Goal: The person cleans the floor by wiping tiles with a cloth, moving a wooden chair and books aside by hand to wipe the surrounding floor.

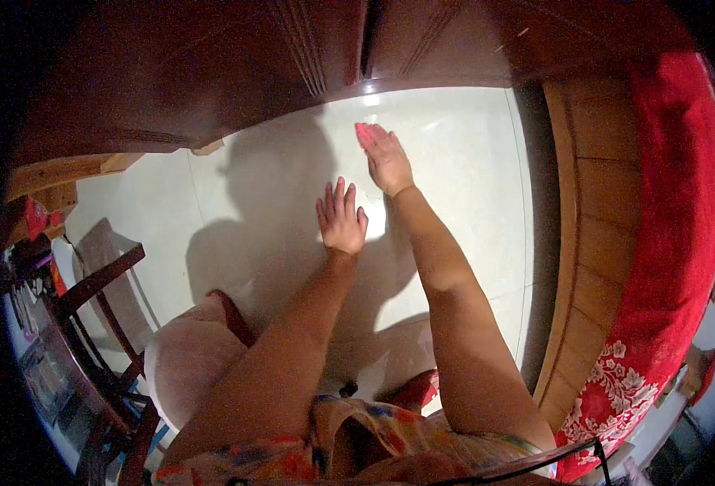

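Below me, my right hand (388,162) reaches forward over the pale tiled floor (454,186). Its fingers are together on a small bright pink-red piece (363,134) that pokes out past the fingertips on the left. Most of that piece is hidden under the hand, so its kind cannot be made out. Nearer to me and to the left, my left hand (342,217) is spread, palm down, with nothing in it. Whether the left palm touches the tiles or hovers just above them is unclear.
Dark brown panelled doors (325,57) stand ahead. Along the right runs a wooden bench (596,235) covered with a red patterned cloth (677,219). A dark wooden chair or stool frame (98,283) is at left, near a cluttered shelf. My shadow (276,186) falls across the floor.
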A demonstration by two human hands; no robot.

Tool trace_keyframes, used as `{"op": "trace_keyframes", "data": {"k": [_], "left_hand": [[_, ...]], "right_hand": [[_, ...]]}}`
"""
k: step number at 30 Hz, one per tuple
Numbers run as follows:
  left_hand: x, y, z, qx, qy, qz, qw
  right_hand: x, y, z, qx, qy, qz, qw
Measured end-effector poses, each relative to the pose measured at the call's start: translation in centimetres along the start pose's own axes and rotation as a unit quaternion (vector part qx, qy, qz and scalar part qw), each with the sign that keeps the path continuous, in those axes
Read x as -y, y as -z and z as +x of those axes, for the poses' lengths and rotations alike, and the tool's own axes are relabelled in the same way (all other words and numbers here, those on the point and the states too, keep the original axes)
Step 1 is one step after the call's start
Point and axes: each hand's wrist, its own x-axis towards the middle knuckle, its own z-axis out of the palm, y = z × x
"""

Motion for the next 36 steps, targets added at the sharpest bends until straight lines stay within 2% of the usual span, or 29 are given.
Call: {"op": "trace_keyframes", "data": {"k": [1, 4, 6, 8, 12, 13, 16, 20, 23, 26, 27, 29, 30, 31, 34, 35, 36], "left_hand": [[0.1, 0.2, 0.1, 0.009, 0.003, -0.008, 1.000], [0.2, 0.0, 0.1, -0.001, 0.004, -0.027, 1.000], [0.6, -0.2, 0.2, -0.016, -0.007, -0.053, 0.998], [1.5, -0.1, 0.2, -0.027, -0.027, -0.090, 0.995], [3.2, -0.3, 0.2, -0.062, -0.057, -0.256, 0.963], [3.7, -0.4, -0.1, -0.058, -0.033, -0.306, 0.950], [6.4, 0.5, -2.7, -0.046, -0.029, -0.261, 0.964], [11.1, -0.8, -9.6, -0.098, -0.069, -0.138, 0.983], [9.7, 4.9, -12.8, 0.016, 0.034, -0.088, 0.995], [12.7, 1.5, -15.3, -0.032, 0.015, -0.001, 0.999], [12.7, 2.1, -16.0, -0.007, 0.009, -0.005, 1.000], [12.6, 3.8, -17.2, 0.042, -0.005, -0.012, 0.999], [12.9, 3.4, -17.5, 0.026, -0.023, -0.006, 0.999], [13.4, 3.0, -17.6, 0.010, -0.039, 0.000, 0.999], [13.7, 2.1, -17.6, -0.003, -0.046, 0.045, 0.998], [13.4, 2.0, -17.4, -0.001, -0.041, 0.063, 0.997], [13.3, 2.0, -17.4, 0.005, -0.036, 0.059, 0.998]], "right_hand": [[1.7, 0.3, -0.7, 0.033, -0.028, -0.043, 0.998], [4.4, 0.4, -3.5, 0.069, -0.023, -0.144, 0.987], [4.8, 0.3, -5.5, 0.056, 0.043, -0.225, 0.972], [5.5, 0.2, -7.5, 0.045, 0.030, -0.225, 0.973], [7.6, -0.6, -11.9, 0.031, -0.005, -0.222, 0.974], [8.0, -1.0, -13.2, 0.028, -0.006, -0.226, 0.974], [9.3, -1.9, -16.6, 0.029, -0.006, -0.227, 0.973], [10.7, -3.9, -21.1, 0.029, -0.006, -0.223, 0.974], [13.2, -5.3, -24.0, 0.025, -0.020, -0.193, 0.981], [14.3, -6.7, -26.9, 0.054, -0.022, -0.179, 0.982], [14.7, -7.3, -27.7, 0.035, -0.016, -0.176, 0.984], [15.1, -7.2, -28.5, 0.040, -0.028, -0.134, 0.990], [15.2, -7.0, -28.7, 0.042, -0.034, -0.114, 0.992], [14.2, -7.2, -28.5, -0.020, -0.003, -0.061, 0.998], [12.4, -3.9, -28.3, -0.183, -0.077, -0.019, 0.980], [12.2, -2.0, -28.2, -0.275, -0.116, 0.190, 0.935], [12.5, 0.5, -28.1, -0.352, -0.145, 0.388, 0.839]]}}
